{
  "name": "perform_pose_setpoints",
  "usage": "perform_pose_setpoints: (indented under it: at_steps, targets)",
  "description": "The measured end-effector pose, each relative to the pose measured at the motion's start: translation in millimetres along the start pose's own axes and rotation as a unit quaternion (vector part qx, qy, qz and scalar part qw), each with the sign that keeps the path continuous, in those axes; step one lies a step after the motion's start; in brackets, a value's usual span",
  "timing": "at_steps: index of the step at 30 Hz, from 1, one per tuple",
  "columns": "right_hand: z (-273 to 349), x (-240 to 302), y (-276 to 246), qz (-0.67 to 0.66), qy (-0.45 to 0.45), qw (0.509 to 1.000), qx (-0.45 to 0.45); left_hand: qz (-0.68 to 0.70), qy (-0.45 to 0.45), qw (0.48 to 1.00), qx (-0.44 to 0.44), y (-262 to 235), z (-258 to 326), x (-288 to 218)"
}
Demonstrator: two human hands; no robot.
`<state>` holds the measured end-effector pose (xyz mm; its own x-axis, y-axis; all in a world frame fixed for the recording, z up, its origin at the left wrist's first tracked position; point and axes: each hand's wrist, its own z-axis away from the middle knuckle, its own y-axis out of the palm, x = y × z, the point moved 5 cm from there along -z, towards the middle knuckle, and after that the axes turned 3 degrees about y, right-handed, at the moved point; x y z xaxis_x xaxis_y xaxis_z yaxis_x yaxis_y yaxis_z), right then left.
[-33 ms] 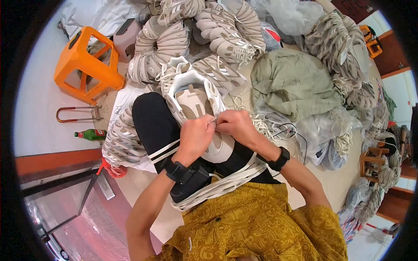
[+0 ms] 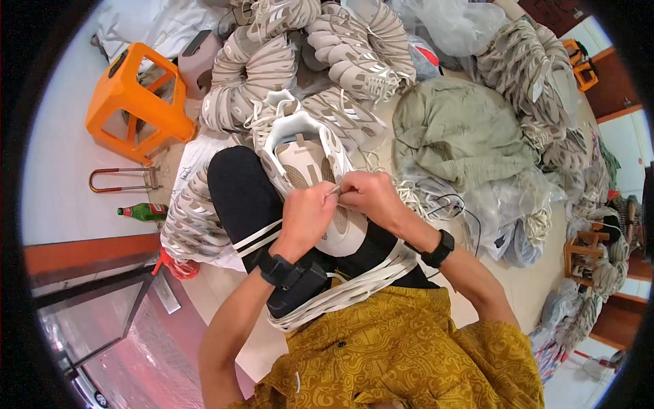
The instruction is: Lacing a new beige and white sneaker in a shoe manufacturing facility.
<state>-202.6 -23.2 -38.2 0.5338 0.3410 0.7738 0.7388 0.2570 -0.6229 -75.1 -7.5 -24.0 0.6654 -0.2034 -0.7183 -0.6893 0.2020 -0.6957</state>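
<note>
The left hand (image 2: pixel 308 211) and the right hand (image 2: pixel 364 194) meet over a white and beige shoe upper (image 2: pixel 306 163) that lies on the person's lap, toe end toward twelve o'clock. The fingertips of both hands press together around a thin pale lace end (image 2: pixel 334 191), the left hand pinching it from nine o'clock and the right from three o'clock, so both hands are closed on the lace. The heel side of the left hand rests on the shoe upper. A black watch (image 2: pixel 276 268) sits on the left wrist and a second black watch (image 2: pixel 439 249) on the right wrist.

The shoe upper rests on a black trouser leg (image 2: pixel 238 198) with white stripes, bent toward ten o'clock. Under the forearms a stack of flat whitish shoe pieces (image 2: pixel 354 286) curves across the lap, touching the mustard patterned shirt (image 2: pixel 402 347) at six o'clock.

At nine o'clock of the knee, a bundle of pale cut shoe pieces (image 2: pixel 191 225) lies on the floor, with a green bottle (image 2: pixel 142 212) just beyond it and a bent metal bar (image 2: pixel 119 180) near that. An orange plastic stool (image 2: pixel 136 102) stands at ten o'clock. Stacks of beige shoe uppers (image 2: pixel 327 48) fill twelve o'clock. An olive green cloth sack (image 2: pixel 463 129) lies at two o'clock, with clear plastic bags (image 2: pixel 504 204) beside it at three o'clock.
</note>
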Motion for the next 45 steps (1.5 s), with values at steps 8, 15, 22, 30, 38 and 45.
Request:
perform_pose_setpoints:
  at_steps: [8,15,22,30,38,45]
  targets:
    - [-9,23,1,0.24,-0.14,0.959,0.058,-0.012,0.0,0.999,0.033,2,-4,7]
    - [-3,28,1,0.28,-0.252,0.926,-0.012,-0.148,0.011,0.982,0.118,0,-28,0]
    - [-5,26,-5,0.251,-0.284,0.924,-0.051,-0.061,-0.016,0.947,0.314,1,-41,-6]
    - [-6,25,-6,0.251,-0.292,0.922,-0.048,-0.109,-0.058,0.908,0.4,0,-45,-4]
    - [-6,22,-8,0.221,-0.26,0.938,-0.061,-0.195,0.105,0.955,0.199,6,-32,0]
    - [-10,23,-6,0.233,-0.278,0.931,-0.036,0.019,-0.098,0.965,0.243,5,-30,16]
